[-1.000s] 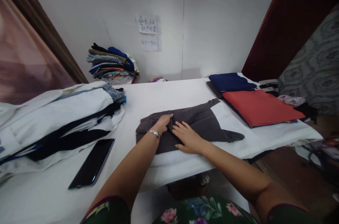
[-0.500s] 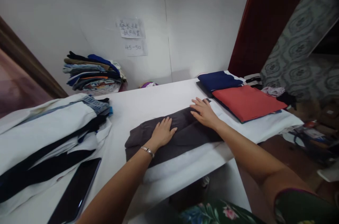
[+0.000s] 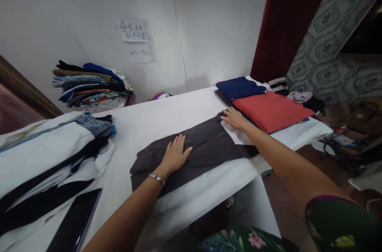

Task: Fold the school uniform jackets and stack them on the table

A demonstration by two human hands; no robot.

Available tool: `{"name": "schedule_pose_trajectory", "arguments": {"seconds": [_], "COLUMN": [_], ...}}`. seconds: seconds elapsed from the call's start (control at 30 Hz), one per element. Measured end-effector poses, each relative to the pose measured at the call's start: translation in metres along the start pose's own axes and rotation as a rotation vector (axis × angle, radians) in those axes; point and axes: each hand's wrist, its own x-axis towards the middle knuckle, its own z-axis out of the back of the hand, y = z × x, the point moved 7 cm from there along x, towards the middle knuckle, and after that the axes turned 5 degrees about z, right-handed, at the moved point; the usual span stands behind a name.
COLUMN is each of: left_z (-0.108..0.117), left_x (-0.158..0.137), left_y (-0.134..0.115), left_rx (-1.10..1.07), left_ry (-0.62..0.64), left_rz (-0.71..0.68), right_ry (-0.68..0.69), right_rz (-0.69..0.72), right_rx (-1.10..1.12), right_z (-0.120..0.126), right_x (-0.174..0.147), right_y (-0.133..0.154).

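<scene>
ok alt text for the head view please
A left hand lies flat on a dark grey garment on a white table, the right hand at the garment's far right corner. Folded red cloth and navy cloth lie right; a phone and heaped clothes, left.

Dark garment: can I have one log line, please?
left hand: flat on dark garment | right hand: at its far corner | red cloth: folded
</scene>
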Motion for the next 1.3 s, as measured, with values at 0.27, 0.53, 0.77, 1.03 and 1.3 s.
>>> {"name": "schedule_pose_trajectory", "arguments": {"seconds": [0.27,0.53,0.77,1.03,1.3], "left_z": [-0.003,-0.004,-0.004,-0.001,0.003], "left_x": [0.002,0.005,0.008,0.008,0.001], "left_y": [0.003,0.003,0.002,0.002,0.000], "left_rx": [-0.021,0.012,0.032,-0.010,-0.059], "left_ry": [-0.011,-0.041,-0.026,0.012,-0.034], "left_rz": [-0.001,-0.013,0.000,0.037,0.052], "right_ry": [0.061,-0.139,-0.332,-0.265,-0.340], "right_rz": [-0.058,-0.041,-0.294,-0.274,-0.273], "right_rx": [0.172,0.500,0.777,0.722,0.615], "right_z": [-0.019,0.018,0.002,-0.005,-0.007], "right_x": [0.012,-0.054,-0.150,-0.160,-0.158], "right_y": [-0.023,-0.047,-0.100,-0.092,-0.093]}}
